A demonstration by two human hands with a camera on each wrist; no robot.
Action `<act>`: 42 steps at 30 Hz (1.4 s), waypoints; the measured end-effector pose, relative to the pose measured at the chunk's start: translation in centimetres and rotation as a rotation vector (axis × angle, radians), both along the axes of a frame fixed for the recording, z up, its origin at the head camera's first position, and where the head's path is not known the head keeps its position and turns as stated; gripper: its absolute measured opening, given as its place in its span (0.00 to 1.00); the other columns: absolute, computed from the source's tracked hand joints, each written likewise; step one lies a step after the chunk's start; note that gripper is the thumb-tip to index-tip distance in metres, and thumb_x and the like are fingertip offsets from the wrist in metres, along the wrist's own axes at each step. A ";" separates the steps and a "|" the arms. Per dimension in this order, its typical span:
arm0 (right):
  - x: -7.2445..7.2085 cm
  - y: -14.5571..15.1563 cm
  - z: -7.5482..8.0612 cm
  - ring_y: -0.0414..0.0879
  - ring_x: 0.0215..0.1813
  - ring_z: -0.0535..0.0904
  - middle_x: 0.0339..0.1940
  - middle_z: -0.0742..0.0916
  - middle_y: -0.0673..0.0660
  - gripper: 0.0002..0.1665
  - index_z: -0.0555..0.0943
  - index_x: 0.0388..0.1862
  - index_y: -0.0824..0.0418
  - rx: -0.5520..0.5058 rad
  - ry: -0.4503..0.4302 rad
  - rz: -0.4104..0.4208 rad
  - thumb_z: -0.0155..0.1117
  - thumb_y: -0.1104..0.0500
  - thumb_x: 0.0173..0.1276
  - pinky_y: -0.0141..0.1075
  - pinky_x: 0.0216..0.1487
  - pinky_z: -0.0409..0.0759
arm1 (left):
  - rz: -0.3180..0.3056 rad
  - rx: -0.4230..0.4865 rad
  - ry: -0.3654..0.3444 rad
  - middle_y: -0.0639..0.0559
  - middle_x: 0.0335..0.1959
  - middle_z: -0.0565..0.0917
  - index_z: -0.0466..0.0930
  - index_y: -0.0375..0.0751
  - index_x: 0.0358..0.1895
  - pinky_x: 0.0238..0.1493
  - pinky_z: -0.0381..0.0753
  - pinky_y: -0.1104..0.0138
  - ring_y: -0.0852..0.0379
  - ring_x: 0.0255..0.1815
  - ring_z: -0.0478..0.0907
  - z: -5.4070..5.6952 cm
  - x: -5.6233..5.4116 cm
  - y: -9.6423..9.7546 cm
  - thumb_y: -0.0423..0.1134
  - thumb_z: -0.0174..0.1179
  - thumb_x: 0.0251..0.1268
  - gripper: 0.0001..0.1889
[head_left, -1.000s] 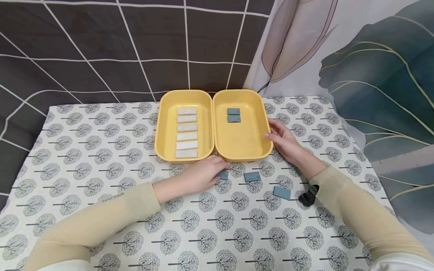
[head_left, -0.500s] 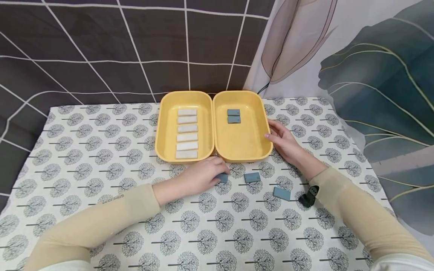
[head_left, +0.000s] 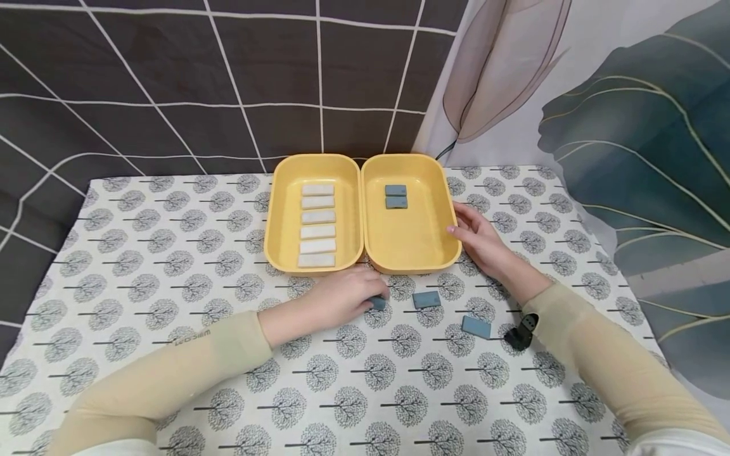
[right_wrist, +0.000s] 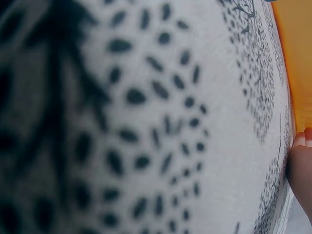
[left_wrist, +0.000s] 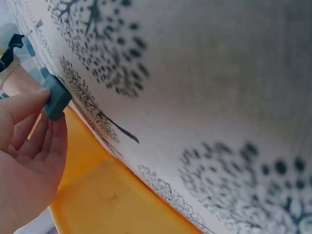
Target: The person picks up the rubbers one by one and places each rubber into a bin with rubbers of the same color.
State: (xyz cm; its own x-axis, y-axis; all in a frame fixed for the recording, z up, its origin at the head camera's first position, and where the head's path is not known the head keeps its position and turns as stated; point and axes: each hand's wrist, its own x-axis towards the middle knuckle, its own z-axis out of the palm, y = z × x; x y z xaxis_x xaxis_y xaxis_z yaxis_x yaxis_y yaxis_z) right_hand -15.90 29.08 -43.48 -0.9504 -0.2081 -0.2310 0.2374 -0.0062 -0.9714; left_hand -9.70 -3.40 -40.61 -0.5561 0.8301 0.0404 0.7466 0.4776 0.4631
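My left hand (head_left: 346, 292) is in front of the yellow boxes, pinching a small blue-grey rectangular block (left_wrist: 57, 96) between thumb and fingertips. In the head view the fingers cover part of that block. Two similar blocks lie on the cloth to its right, a near-level block (head_left: 426, 299) and a slanted block (head_left: 476, 327). At the right-hand yellow box (head_left: 413, 259), my right hand (head_left: 482, 242) holds the side wall, thumb at the rim and fingers along the outside. Inside this box, two blue-grey blocks (head_left: 396, 202) lie one behind the other.
Against it on the left stands another yellow box (head_left: 276, 237), with several white blocks (head_left: 317, 232) in a column. A tree-patterned cloth (head_left: 296, 430) covers the table. Behind the boxes hangs a dark gridded curtain (head_left: 274, 130). A black device (head_left: 521, 332) is on the right wrist.
The block under my left fingers has tipped from lying flat to a tilt in their pinch. My right hand keeps its place on the box. The whole head view has shifted slightly.
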 end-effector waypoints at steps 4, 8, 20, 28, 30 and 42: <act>0.1 0.1 -0.1 0.35 0.68 0.74 0.82 0.66 0.63 0.44 0.51 0.86 0.68 -0.011 0.006 0.001 0.55 0.71 0.76 0.21 0.71 0.77 | -0.014 0.002 -0.013 0.54 0.48 0.91 0.89 0.45 0.49 0.70 0.84 0.59 0.54 0.55 0.87 0.3 0.0 0.0 0.32 0.71 0.66 0.10; 0.1 0.1 -0.2 0.35 0.67 0.75 0.72 0.75 0.49 0.44 0.51 0.86 0.69 -0.025 0.012 0.003 0.56 0.71 0.76 0.21 0.70 0.78 | -0.030 -0.010 -0.031 0.55 0.46 0.91 0.89 0.46 0.48 0.70 0.84 0.59 0.56 0.53 0.87 0.5 0.0 0.0 0.33 0.70 0.67 0.09; 0.2 0.0 0.1 0.35 0.66 0.76 0.66 0.77 0.44 0.44 0.51 0.85 0.70 -0.030 0.019 0.006 0.56 0.71 0.76 0.21 0.69 0.79 | -0.107 -0.058 0.019 0.56 0.50 0.91 0.88 0.48 0.51 0.68 0.86 0.59 0.56 0.56 0.87 1.9 -0.6 0.1 0.35 0.71 0.68 0.11; 0.2 0.1 0.1 0.36 0.67 0.76 0.67 0.77 0.44 0.43 0.52 0.85 0.69 -0.016 0.024 0.009 0.56 0.70 0.77 0.22 0.70 0.79 | -0.096 -0.014 -0.011 0.54 0.50 0.91 0.88 0.47 0.53 0.65 0.87 0.60 0.55 0.56 0.87 3.4 -1.5 0.3 0.32 0.72 0.67 0.14; 0.2 0.2 0.1 0.36 0.67 0.75 0.67 0.77 0.44 0.43 0.52 0.85 0.69 -0.012 0.024 0.008 0.56 0.70 0.76 0.22 0.70 0.79 | -0.096 -0.014 -0.009 0.55 0.49 0.91 0.88 0.47 0.53 0.64 0.88 0.60 0.55 0.54 0.88 4.0 -1.7 0.4 0.33 0.72 0.67 0.13; 0.0 0.0 0.0 0.37 0.66 0.76 0.65 0.77 0.44 0.43 0.52 0.85 0.70 -0.027 0.021 0.005 0.56 0.71 0.76 0.22 0.68 0.80 | -0.094 0.019 0.013 0.56 0.47 0.90 0.89 0.47 0.48 0.64 0.86 0.63 0.58 0.53 0.86 6.1 -3.8 0.7 0.31 0.68 0.70 0.09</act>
State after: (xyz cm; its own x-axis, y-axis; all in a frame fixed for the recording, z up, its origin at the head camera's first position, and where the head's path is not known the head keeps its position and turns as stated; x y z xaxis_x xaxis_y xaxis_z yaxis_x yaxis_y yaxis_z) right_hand -15.90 29.10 -43.51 -0.9539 -0.2187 -0.2056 0.2174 -0.0309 -0.9756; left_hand -13.53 -2.74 -34.50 -0.4751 0.8776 0.0637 0.7938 0.3961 0.4616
